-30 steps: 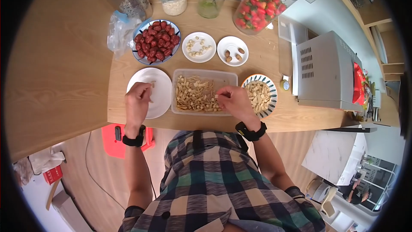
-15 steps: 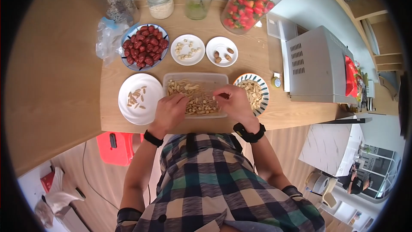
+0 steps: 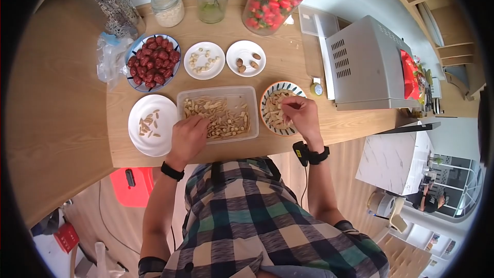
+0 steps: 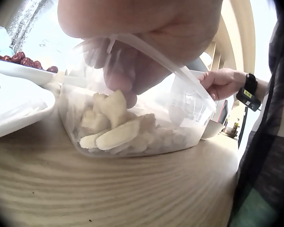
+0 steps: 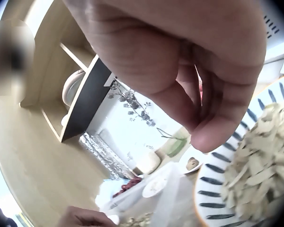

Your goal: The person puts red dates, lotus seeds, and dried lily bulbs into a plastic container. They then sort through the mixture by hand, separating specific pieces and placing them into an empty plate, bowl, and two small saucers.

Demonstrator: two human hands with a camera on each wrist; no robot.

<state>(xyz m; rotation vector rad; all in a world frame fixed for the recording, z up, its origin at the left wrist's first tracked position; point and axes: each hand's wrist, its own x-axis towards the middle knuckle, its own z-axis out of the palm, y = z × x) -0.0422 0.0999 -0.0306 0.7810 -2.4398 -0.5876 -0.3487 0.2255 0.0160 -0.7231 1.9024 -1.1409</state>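
In the head view, my left hand (image 3: 189, 135) dips over the left end of a clear plastic tub (image 3: 254, 126) holding mixed pale dried slices and small round pieces. The left wrist view shows its fingertips at the top of an upright pale dried slice (image 4: 114, 108), seemingly pinching it. My right hand (image 3: 304, 116) is above a plate with a striped rim (image 3: 264, 116), heaped with pale dried slices (image 5: 261, 172). Its thumb and fingertips meet in the right wrist view; I cannot tell whether a small piece is hidden between them.
Left of the tub, a white plate (image 3: 138, 141) carries several long slices. Behind stand a plate of red dates (image 3: 150, 63), a saucer of round cream pieces (image 3: 205, 73), a saucer with brown nuts (image 3: 247, 45), a glass jar (image 3: 168, 10), a vase (image 3: 213, 2) and strawberries (image 3: 271, 0).
My left hand has gone from the white plate to the tub, leaving slices on that plate. My right hand has moved right, from the tub to over the striped plate. The head view has shifted.
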